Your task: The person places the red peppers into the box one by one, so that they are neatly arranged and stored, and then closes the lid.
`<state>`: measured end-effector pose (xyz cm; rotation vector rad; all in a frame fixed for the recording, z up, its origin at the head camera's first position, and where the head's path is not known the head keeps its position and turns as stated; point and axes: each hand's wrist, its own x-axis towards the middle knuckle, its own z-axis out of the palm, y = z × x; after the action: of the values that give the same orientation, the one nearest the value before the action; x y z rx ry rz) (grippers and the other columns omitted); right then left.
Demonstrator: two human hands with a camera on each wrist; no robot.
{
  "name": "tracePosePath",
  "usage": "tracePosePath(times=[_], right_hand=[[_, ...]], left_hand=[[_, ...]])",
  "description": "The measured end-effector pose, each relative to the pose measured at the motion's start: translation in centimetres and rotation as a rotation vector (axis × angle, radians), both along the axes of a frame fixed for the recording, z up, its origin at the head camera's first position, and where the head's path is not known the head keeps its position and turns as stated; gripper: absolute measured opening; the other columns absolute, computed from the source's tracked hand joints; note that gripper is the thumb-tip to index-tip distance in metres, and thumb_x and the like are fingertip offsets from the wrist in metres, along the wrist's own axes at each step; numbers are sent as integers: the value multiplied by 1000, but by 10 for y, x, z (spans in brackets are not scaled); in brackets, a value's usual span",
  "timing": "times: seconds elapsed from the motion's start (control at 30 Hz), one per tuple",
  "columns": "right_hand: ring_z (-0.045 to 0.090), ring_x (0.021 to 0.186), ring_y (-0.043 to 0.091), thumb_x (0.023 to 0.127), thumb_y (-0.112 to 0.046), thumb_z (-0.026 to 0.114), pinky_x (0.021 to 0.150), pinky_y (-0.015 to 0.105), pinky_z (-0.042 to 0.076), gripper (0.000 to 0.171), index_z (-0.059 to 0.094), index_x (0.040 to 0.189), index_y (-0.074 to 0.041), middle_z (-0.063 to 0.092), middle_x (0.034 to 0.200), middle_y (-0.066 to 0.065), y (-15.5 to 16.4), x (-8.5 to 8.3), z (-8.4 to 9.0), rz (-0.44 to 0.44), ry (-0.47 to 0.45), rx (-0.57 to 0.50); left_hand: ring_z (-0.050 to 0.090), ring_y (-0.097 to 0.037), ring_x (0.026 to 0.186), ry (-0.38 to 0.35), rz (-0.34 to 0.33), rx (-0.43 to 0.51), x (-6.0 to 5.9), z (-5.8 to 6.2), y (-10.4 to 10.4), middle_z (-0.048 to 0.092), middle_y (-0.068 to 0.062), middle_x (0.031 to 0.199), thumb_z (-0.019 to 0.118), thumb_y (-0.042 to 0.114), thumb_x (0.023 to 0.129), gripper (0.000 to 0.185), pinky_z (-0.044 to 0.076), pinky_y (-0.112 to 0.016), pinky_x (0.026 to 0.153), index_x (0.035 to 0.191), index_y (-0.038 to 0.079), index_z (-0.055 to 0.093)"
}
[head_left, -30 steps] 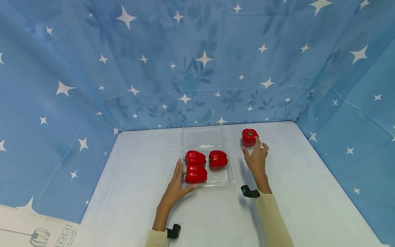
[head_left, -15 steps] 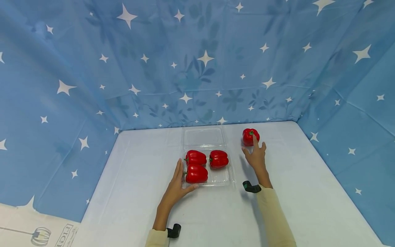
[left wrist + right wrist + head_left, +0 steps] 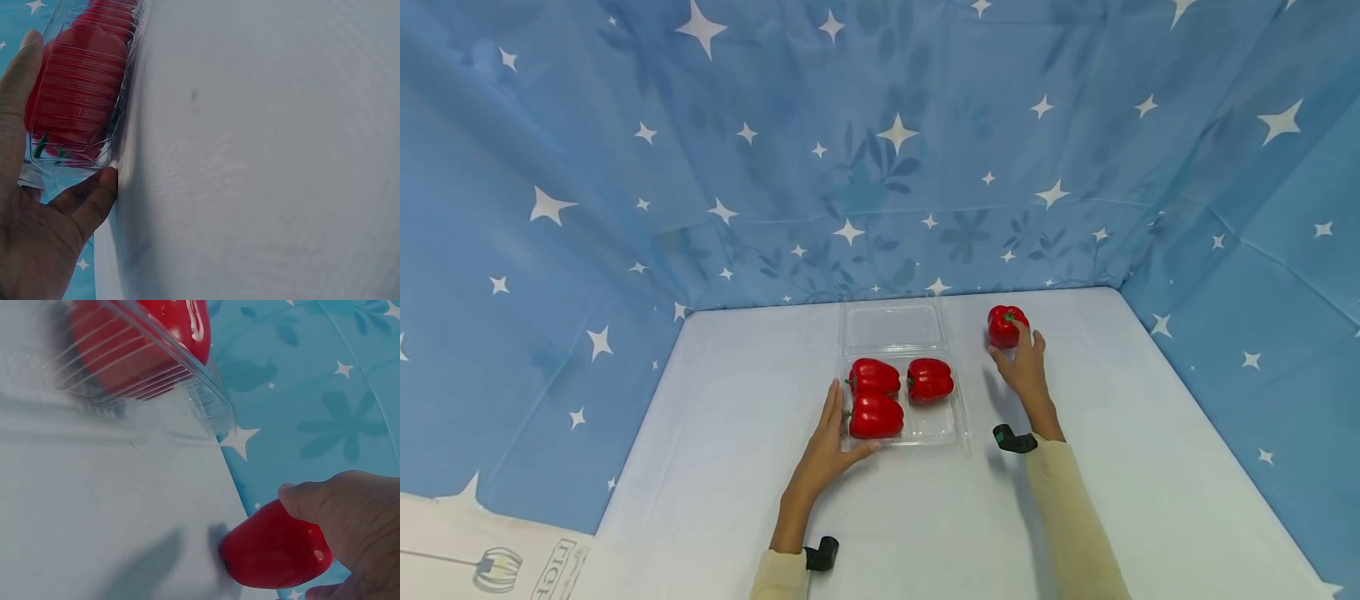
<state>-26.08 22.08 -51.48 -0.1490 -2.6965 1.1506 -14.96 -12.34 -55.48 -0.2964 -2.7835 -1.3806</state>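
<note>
A clear plastic clamshell container lies with its lid folded back, and inside are a red bell pepper at the back left, another bell pepper in front and a third bell pepper at the right. My left hand rests straight fingers along the container's left side, thumb at its front edge. A fourth bell pepper stands stem up on the table to the right. My right hand is spread at it, index finger over its top; in the right wrist view the thumb overlaps the bell pepper.
The white-covered table ends at a blue star-patterned cloth behind and at the sides. A pale printed cloth shows at the lower left. Each wrist carries a black camera.
My right hand has edged forward and its fingers have come further over the fourth bell pepper. The left hand and the container keep their places; the head view has tilted slightly.
</note>
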Motion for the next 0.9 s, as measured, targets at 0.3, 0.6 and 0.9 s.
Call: tracePosePath(times=[0.3,0.6,0.9], right_hand=[[25,127,40,77,-8,69,96,56,35,68,27,130,2,27,134,27,-2,-10,-1,-55,31,-90],[33,122,37,77,-15,70,94,50,40,60,33,121,1,35,125,24,-4,-13,-7,-159,11,-105],[35,117,37,76,-18,72,90,51,44,61,32,118,0,34,122,23,-8,-10,-16,-232,-50,-121]], left_hand=[[22,-22,134,-1,-8,15,-1,0,-1,-2,12,151,69,59,66,112,39,-40,95,145,24,-2],[27,-22,132,-7,-6,17,0,1,-3,-2,12,151,69,58,66,112,40,-38,94,145,24,-2],[28,-24,132,6,-3,26,1,-3,-1,-2,12,151,70,57,66,111,41,-40,94,146,24,-1]])
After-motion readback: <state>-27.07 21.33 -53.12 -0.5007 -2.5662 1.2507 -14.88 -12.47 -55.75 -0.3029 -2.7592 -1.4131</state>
